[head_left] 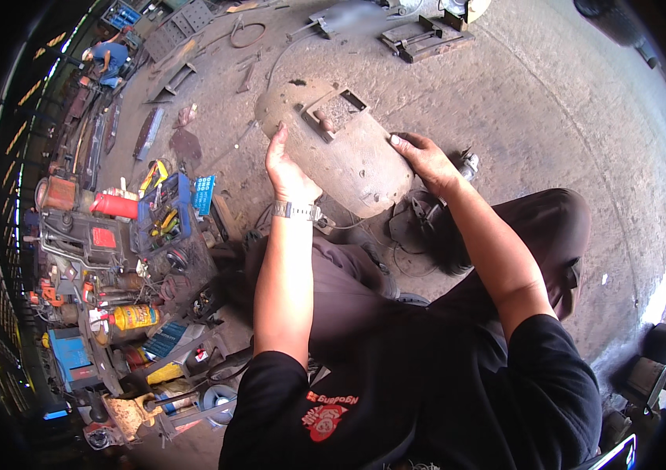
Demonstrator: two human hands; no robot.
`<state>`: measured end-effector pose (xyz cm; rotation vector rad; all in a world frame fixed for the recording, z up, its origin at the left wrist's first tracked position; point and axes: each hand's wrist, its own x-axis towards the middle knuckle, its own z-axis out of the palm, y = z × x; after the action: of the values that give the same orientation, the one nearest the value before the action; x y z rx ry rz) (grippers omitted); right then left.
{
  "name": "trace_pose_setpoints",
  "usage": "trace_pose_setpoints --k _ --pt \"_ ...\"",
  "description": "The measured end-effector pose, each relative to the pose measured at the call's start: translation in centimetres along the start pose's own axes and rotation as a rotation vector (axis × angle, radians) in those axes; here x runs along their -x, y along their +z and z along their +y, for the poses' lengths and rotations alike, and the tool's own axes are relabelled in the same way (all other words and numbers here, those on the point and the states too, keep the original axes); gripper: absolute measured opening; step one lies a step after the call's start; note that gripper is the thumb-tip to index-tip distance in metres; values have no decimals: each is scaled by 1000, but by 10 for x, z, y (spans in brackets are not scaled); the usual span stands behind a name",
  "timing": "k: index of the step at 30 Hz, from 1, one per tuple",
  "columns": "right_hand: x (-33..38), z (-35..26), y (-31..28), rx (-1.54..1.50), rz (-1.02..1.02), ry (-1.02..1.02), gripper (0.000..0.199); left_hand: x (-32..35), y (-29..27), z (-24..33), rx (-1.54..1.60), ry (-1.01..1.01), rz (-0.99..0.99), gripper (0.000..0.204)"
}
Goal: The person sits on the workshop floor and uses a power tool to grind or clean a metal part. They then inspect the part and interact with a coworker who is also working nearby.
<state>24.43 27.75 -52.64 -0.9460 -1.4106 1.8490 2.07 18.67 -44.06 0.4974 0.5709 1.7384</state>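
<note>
A large dusty metal plate (348, 176) with rounded ends lies between my two hands, tilted in front of my knees. Near its far part it has a raised rectangular frame (360, 100) around an opening, with a rounded brown knob-like piece (323, 121) at the frame's left side. My left hand (290, 168) is against the plate's left edge, fingers straight and thumb towards the plate's face. On the right edge, my right hand (425, 160) grips with the thumb on top; its other fingers are partly hidden. A dark power tool (419, 219), only partly visible, sits beside my right forearm.
To my left stand a blue toolbox (164, 211), a red cylinder (115, 205), a yellow bottle (135, 316) and crowded tools. A metal frame (427, 37) lies on the concrete floor ahead. Cables run near the plate. Another person (110, 59) crouches at far left.
</note>
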Motion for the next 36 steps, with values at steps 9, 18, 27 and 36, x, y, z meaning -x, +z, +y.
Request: trace_pose_setpoints --k 9,18,27,36 --pt "48 -40 19 139 148 -204 75 4 -5 17 83 28 -222 54" --pt "82 -69 16 223 265 -325 82 17 31 15 122 118 -314 53" --pt "61 -131 -39 322 -3 -70 71 1 13 2 230 171 -295 51" --pt "17 -99 -61 350 -106 -39 74 -20 23 -17 84 37 -319 52"
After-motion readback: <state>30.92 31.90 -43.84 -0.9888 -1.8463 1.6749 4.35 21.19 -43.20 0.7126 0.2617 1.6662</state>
